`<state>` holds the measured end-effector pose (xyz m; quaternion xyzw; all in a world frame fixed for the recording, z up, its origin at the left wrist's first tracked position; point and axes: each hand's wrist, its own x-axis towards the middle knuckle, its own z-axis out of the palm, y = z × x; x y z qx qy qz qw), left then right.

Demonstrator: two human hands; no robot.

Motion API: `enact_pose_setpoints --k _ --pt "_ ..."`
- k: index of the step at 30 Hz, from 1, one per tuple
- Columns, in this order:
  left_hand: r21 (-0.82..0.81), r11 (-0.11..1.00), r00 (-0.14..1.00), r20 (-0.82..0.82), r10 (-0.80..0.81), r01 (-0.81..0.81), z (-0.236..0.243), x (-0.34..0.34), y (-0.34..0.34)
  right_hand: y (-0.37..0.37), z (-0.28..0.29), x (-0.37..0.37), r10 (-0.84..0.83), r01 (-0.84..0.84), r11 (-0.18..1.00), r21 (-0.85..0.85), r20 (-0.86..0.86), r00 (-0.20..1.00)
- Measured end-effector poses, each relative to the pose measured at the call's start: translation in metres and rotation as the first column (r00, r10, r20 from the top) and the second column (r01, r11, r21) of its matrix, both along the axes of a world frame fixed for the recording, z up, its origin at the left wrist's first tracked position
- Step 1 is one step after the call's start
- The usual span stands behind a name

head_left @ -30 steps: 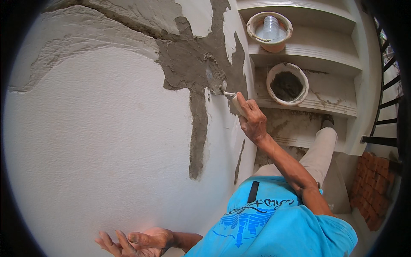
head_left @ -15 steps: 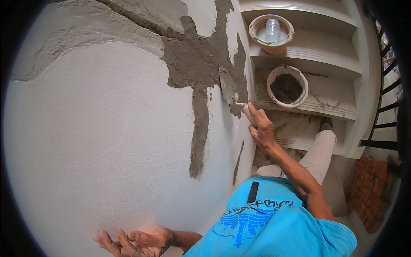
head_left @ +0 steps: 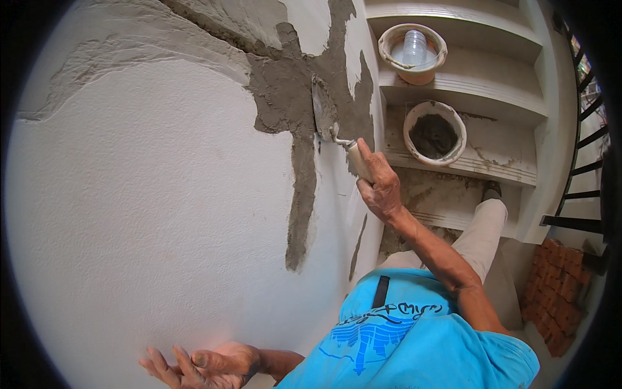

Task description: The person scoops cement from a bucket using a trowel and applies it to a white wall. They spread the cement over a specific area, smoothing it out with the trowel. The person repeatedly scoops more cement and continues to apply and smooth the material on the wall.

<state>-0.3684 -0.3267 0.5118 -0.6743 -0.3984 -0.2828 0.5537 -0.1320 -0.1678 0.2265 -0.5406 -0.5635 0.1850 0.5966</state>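
Observation:
My right hand (head_left: 381, 185) is wrapped round the pale handle of a trowel (head_left: 324, 111). The trowel's blade lies against the grey wet mortar (head_left: 278, 94) spread on the white wall (head_left: 175, 188). From this patch a strip of mortar runs down the wall, and another band reaches up. My left hand (head_left: 204, 366) is at the lower left by the wall, palm up, fingers apart, with nothing in it. Right of the trowel, a bucket (head_left: 461, 136) of dark mortar stands on a stair step.
Another bucket (head_left: 414, 78) with a clear plastic container (head_left: 414, 47) in it sits on a higher step (head_left: 492, 71). A black metal railing (head_left: 588, 137) runs along the right. Stacked red-brown bricks (head_left: 556, 292) lie at the lower right. My foot (head_left: 492, 190) rests on a lower step.
My right hand and the trowel have moved left and slightly up across the mortar, and the blade now stands more upright. My left hand has hardly moved.

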Motion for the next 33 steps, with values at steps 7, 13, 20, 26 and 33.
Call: enact_pose_setpoints --k 7,13,20,26,33 --pt "-0.023 1.000 1.000 -0.010 0.000 -0.001 0.002 -0.007 -0.003 -0.034 -0.016 -0.002 0.086 -0.086 0.996 -0.020 -0.037 0.996" --pt "-0.008 1.000 1.000 -0.008 -0.018 0.018 0.000 -0.006 -0.002 -0.027 -0.012 0.011 0.099 -0.099 0.995 0.020 -0.051 0.994" --pt "-0.016 0.998 0.998 -0.022 -0.057 0.057 0.001 -0.004 0.000 -0.033 -0.016 0.007 0.119 -0.120 0.993 -0.010 -0.068 0.991" --pt "-0.030 0.998 0.998 -0.013 -0.054 0.054 0.002 0.000 0.000 -0.043 -0.014 0.017 0.172 -0.173 0.985 0.002 -0.131 0.976" --pt "-0.033 0.999 0.999 -0.029 -0.026 0.025 0.002 -0.001 0.000 -0.009 0.006 0.006 0.009 -0.009 0.996 0.086 0.007 1.000"
